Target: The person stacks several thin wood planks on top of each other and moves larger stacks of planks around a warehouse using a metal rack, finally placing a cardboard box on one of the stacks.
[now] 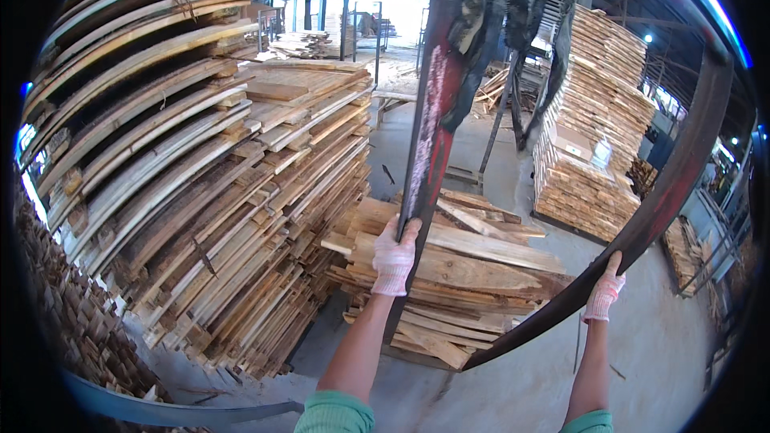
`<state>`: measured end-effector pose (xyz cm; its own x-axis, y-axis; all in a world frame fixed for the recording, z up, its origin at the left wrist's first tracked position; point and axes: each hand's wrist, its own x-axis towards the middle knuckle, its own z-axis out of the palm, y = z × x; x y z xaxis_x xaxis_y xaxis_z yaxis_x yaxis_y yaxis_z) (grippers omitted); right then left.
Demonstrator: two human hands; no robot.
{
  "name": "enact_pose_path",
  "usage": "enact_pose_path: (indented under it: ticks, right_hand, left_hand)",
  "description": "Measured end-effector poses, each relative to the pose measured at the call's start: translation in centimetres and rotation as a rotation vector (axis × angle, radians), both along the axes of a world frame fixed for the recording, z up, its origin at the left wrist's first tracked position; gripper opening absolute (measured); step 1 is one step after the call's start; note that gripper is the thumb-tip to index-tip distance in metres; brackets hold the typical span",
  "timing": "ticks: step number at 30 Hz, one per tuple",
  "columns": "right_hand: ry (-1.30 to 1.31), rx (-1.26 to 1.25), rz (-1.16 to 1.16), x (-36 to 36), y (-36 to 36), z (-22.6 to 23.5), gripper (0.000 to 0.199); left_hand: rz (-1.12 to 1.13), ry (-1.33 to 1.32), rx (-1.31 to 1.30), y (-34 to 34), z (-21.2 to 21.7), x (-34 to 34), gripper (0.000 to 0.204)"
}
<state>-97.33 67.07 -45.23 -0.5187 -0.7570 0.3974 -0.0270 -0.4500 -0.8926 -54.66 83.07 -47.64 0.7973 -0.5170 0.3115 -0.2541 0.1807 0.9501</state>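
Observation:
My left hand [395, 256], in a white and pink knit glove, is closed around the left upright of a dark metal frame [429, 132] with worn red paint. On the same frame's curved right side [654, 220], my right hand [604, 289], gloved alike, is wrapped from the outside. Dark rags [501, 24] hang from the upper part of the frame. Directly behind the frame, low down, lies a loose pile of rough wooden boards [481, 265]. Both forearms reach up from the lower edge, in green sleeves.
Tall stacks of boards [192, 120] rise close on the left. A neat stack of shorter planks [593, 184] stands at the right, with a cardboard box [571, 144] on it. A blue-grey bar [184, 414] crosses the lower left. Concrete floor [642, 361] shows at the right.

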Motion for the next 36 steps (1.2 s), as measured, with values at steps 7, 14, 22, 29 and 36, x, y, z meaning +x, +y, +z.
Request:
enact_pose_path:
  ticks: [7,14,22,29,36]
  right_hand:
    - [0.247,0.045,-0.051,-0.4,-14.6,0.2,0.081]
    - [0.464,0.196,-0.174,-1.1,-28.9,1.0,0.095]
    - [0.179,0.240,-0.049,2.3,-44.1,1.7,0.091]
    - [0.586,0.311,-0.245,2.5,-56.9,1.5,0.099]
    - [0.522,0.211,-0.098,12.2,-65.7,2.3,0.096]
  left_hand:
    - [-0.022,-0.097,0.045,-14.5,-0.5,0.6,0.061]
    - [-0.058,-0.153,0.111,-27.3,0.1,0.9,0.057]
    - [-0.154,-0.185,0.189,-41.4,1.3,3.5,0.060]
    - [-0.167,-0.174,0.030,-53.2,1.0,6.7,0.057]
    - [0.051,-0.176,0.053,-63.4,1.3,13.0,0.082]
